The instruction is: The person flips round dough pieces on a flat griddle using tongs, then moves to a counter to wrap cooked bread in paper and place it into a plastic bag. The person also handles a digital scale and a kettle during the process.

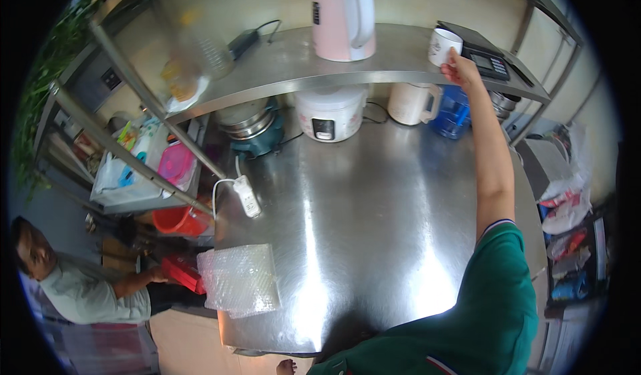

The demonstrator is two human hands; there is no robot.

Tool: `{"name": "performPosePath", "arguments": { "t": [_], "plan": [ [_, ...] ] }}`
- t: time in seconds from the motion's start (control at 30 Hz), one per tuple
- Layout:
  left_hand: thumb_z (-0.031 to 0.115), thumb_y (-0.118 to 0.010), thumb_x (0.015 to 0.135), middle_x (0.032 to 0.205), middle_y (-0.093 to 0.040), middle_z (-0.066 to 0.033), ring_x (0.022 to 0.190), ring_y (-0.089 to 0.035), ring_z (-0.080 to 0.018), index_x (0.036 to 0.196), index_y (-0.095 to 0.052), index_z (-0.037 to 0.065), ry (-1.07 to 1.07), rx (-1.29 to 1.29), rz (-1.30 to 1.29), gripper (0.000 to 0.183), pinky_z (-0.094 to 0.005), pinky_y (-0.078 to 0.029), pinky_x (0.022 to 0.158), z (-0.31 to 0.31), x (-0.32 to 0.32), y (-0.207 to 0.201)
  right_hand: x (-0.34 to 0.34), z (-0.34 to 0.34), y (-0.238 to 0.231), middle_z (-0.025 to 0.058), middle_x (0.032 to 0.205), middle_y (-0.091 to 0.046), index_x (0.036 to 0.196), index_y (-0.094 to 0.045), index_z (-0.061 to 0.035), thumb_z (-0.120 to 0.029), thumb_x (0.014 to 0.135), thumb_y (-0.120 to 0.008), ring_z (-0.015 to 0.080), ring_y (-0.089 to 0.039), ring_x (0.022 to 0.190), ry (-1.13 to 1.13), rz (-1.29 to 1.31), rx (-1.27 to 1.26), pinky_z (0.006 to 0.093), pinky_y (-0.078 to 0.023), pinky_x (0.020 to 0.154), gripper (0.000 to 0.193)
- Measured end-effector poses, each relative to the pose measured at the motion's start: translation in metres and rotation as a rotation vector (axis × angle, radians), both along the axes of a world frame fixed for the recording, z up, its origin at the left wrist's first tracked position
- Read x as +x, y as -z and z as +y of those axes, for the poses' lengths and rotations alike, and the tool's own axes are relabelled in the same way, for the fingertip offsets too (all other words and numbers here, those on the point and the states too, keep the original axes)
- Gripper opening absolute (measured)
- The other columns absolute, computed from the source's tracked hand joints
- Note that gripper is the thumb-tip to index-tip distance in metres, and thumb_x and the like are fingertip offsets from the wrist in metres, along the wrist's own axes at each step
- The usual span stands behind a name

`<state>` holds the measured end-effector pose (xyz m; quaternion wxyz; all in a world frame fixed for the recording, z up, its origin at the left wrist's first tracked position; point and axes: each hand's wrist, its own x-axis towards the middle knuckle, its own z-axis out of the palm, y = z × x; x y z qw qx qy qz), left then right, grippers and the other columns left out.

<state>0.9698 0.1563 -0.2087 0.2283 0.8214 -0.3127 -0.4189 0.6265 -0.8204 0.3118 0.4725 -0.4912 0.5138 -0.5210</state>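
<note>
A steel table spreads below a steel shelf; bubble wrap lies at the table's left edge; a pink kettle stands mid-shelf; a black scale sits further right; the right hand has its fingers closed on a white cup, just left of the scale; the left hand is low, its grip too small to tell.

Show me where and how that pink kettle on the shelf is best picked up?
Most likely by its white handle, coming from the right: the kettle stands upright with the tall handle on that side, suiting a wrapping grip better than the broad body.
</note>
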Motion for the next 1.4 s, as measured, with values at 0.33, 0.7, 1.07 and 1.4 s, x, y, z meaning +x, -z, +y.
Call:
{"name": "performPosePath", "arguments": {
  "t": [0.33,0.7,1.07,1.4],
  "plan": [
    [0.032,-0.062,0.086,0.089,-0.071,-0.0122,0.084,-0.068,-0.0210,0.096,-0.068,0.003,-0.129,0.309,-0.110,0.031,-0.0340,-0.054,0.077,0.013,-0.058,-0.063,0.050,0.143,-0.040,0.0055,0.076,-0.060,0.062,-0.046,-0.0146,-0.043,0.092,-0.056,0.0112,-0.056,0.067,-0.386,-0.160,-0.103,0.0224,-0.049,0.060,0.043],
    [0.022,-0.053,0.095,0.071,-0.065,-0.0108,0.061,-0.062,-0.0184,0.092,-0.064,-0.005,-0.985,0.134,0.223,0.030,-0.0329,-0.052,0.058,0.087,-0.155,-0.052,0.303,0.121,-0.003,0.0047,0.088,-0.060,0.081,-0.052,-0.0129,-0.046,0.090,-0.063,0.0188,-0.065,0.088,-0.800,-0.240,-0.022,0.0310,-0.056,0.076,0.036],
    [0.015,-0.054,0.079,0.106,-0.066,-0.0155,0.101,-0.061,-0.0380,0.107,-0.064,0.014,-0.096,0.671,0.052,0.030,-0.0436,-0.052,0.086,0.171,-0.374,-0.045,0.409,0.087,0.095,0.0039,0.097,-0.060,0.121,-0.049,-0.0045,-0.020,0.092,-0.062,0.0135,-0.062,0.086,-0.497,-0.272,-0.304,0.0264,-0.053,0.075,0.036],
    [0.041,-0.052,0.090,0.097,-0.068,-0.0220,0.096,-0.063,-0.0394,0.101,-0.068,0.002,-0.997,0.308,0.114,0.043,-0.0447,-0.050,0.085,0.217,-0.226,-0.040,0.252,0.502,0.243,0.0005,0.079,-0.063,0.092,-0.067,-0.0018,-0.018,0.095,-0.059,0.0064,-0.055,0.070,-1.280,0.436,-0.316,0.0224,-0.045,0.063,0.019]
  ]
}}
